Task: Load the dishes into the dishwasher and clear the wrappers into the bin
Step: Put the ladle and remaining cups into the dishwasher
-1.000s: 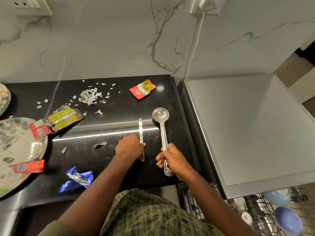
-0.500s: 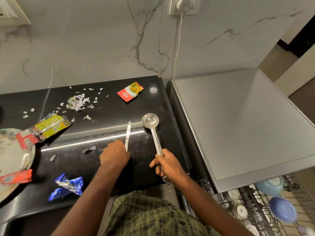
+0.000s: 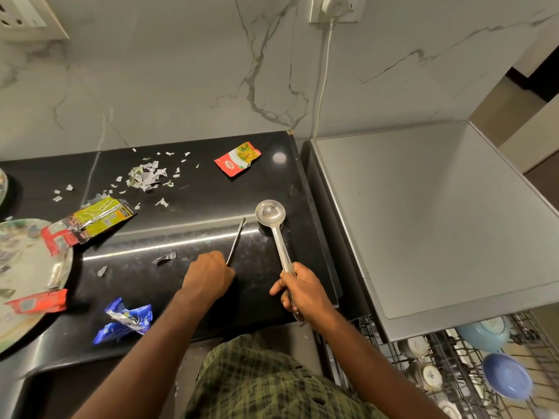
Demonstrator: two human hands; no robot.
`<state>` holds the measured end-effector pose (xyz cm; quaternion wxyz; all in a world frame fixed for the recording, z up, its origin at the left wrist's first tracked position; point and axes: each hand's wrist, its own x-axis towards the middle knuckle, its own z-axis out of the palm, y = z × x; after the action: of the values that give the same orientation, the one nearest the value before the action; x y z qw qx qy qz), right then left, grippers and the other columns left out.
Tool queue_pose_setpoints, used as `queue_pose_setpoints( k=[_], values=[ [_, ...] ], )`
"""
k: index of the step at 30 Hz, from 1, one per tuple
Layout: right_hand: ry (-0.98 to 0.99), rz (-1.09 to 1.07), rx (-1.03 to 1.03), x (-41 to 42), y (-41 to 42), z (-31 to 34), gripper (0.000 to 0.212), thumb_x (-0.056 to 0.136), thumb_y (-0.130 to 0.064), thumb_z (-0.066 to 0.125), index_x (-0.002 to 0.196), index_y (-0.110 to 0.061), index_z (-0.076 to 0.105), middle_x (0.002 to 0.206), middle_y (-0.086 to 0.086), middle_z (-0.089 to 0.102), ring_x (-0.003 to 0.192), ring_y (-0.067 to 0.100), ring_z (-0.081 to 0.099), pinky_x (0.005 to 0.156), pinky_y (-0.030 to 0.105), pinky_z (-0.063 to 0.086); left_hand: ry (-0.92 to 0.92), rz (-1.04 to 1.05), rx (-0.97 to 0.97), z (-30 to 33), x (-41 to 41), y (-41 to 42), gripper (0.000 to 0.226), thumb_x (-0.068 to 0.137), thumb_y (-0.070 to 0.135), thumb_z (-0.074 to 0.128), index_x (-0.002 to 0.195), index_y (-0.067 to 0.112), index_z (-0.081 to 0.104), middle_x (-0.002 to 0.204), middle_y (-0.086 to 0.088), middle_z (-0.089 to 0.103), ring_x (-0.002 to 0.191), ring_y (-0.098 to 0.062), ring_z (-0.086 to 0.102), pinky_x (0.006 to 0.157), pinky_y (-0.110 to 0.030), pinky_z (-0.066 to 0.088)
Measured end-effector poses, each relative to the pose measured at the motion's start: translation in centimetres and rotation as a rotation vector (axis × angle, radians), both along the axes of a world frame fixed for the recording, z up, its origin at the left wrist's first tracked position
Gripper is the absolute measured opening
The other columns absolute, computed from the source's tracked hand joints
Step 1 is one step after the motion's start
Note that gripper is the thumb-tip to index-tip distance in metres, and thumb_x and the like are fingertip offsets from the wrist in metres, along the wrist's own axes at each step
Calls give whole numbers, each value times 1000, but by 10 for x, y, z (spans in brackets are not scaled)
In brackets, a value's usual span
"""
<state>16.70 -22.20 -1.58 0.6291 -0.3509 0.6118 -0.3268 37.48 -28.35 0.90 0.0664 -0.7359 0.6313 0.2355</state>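
My left hand (image 3: 208, 276) grips the handle of a table knife (image 3: 236, 241), whose blade points away over the black counter (image 3: 211, 207). My right hand (image 3: 305, 293) is closed around the handle of a steel ladle (image 3: 270, 213), its bowl just above or on the counter. A red and green wrapper (image 3: 237, 158) lies at the back, a yellow and red one (image 3: 90, 220) at the left, a blue one (image 3: 127, 320) near the front edge. The dishwasher's pulled-out rack (image 3: 453, 364) at lower right holds bowls and cups.
A soiled plate (image 3: 27, 267) with a red wrapper (image 3: 37, 302) sits at the left edge. Torn paper scraps (image 3: 145, 176) are scattered at the back of the counter. The grey dishwasher top (image 3: 438, 213) stands to the right. A white cable (image 3: 323, 74) hangs down the marble wall.
Both hands have closed on the cutlery handles and drawn back toward the counter's front edge. The knife now tilts, blade pointing up and right.
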Motion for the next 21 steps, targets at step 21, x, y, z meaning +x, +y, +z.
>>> queue_pose_setpoints(
  k=[21],
  values=[
    [52,-349,-182,-82,57,6,17,110,-28,54,104,-26,69,79,-4,68,75,17,64,75,37,54,853,-305,104,23,-129,76,22,90,11,79,100,26,67,95,8,79,92,-9,77,83,-38,63]
  ],
)
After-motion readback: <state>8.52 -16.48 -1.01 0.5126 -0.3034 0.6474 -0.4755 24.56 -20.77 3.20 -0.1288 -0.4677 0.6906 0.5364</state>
